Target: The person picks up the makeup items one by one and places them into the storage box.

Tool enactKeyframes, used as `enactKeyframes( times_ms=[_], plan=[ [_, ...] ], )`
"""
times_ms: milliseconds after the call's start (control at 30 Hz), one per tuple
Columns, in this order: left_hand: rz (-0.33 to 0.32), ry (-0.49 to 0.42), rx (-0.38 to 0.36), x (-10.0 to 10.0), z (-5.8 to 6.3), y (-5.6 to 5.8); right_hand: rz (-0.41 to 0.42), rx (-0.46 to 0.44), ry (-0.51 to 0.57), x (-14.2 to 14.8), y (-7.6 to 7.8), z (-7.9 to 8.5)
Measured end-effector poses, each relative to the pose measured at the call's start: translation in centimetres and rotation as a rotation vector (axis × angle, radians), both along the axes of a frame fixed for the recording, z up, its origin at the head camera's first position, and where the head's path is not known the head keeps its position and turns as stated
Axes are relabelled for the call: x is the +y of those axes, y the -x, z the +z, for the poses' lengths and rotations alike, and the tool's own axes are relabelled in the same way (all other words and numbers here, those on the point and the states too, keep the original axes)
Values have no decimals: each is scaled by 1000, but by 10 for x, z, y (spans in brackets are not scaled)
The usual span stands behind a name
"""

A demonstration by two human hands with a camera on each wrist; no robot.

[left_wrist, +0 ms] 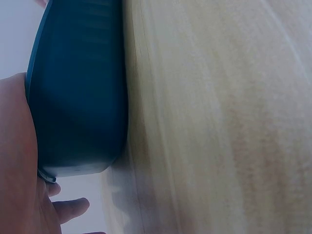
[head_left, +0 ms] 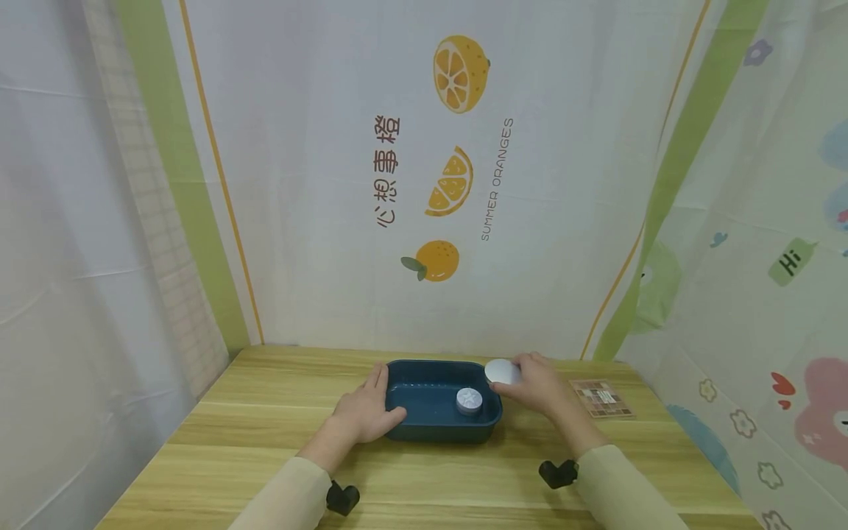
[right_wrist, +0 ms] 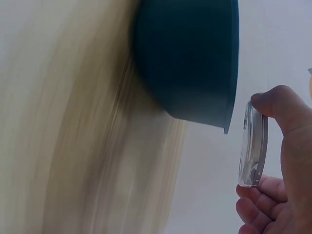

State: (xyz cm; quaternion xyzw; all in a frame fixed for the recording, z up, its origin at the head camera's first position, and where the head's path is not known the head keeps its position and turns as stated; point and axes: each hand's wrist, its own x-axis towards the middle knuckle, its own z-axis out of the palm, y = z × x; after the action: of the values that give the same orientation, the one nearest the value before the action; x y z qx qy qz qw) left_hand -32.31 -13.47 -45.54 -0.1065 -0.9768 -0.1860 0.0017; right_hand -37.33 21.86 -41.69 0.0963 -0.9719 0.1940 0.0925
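A dark blue rectangular tub (head_left: 424, 433) stands on the wooden table. Inside it, toward the right end, lies a small round silvery-white tin-like piece with a star pattern (head_left: 469, 400). My left hand (head_left: 364, 414) rests against the tub's left end, its fingers fairly straight along the rim and its thumb over the near edge. Just beyond the right end, my right hand (head_left: 538, 384) pinches a flat round white case (head_left: 501, 372) between thumb and fingers. From the right wrist, the case (right_wrist: 253, 144) appears edge-on, with a clear, glossy side; it is apart from the tub (right_wrist: 190, 58).
A flat card with a grid of brownish squares (head_left: 601, 398) lies on the table right of the right hand. The wooden table (head_left: 265, 442) meets a printed cloth (head_left: 318, 309) behind the tub, and more cloth hangs at both sides.
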Motion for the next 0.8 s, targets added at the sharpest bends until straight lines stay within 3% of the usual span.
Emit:
enactKeyframes(
  times_ms=[533, 800],
  plan=[
    [3, -5, 4, 1, -3, 1, 47, 34, -1, -22, -1, -2],
    [-4, -8, -4, 0, 2, -2, 82, 58, -14, -33, -3, -2]
  ],
)
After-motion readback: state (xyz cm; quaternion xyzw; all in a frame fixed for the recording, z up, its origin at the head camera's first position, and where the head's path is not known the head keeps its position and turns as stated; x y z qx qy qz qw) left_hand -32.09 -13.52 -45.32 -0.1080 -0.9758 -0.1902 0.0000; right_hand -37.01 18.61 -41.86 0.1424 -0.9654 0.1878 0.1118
